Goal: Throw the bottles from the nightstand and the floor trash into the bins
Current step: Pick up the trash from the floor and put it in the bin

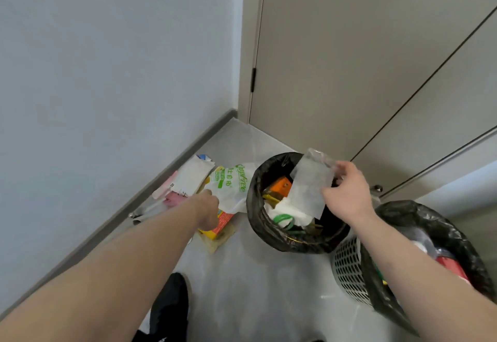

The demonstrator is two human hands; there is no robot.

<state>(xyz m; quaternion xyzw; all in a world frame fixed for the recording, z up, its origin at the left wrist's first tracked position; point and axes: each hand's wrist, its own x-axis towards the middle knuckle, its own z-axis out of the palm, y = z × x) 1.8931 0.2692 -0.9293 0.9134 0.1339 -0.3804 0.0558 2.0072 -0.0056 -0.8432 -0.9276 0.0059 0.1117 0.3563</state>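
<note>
R hand (347, 193) pinches wrapper (309, 180) over bin (258, 223), already part full. L hand (208, 208) reaches floor trash (215, 188); finger state can't tell. Pile still left.

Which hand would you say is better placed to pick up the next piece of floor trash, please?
Left. The left hand already reaches the floor trash, while the right hand pinches a wrapper over the bin.

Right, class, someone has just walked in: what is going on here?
A person is clearing floor trash. Their right hand holds a white wrapper over the black-lined bin, which already holds rubbish. Their left hand reaches down into the pile of packaging by the wall. A second bin stands nearby.
</note>
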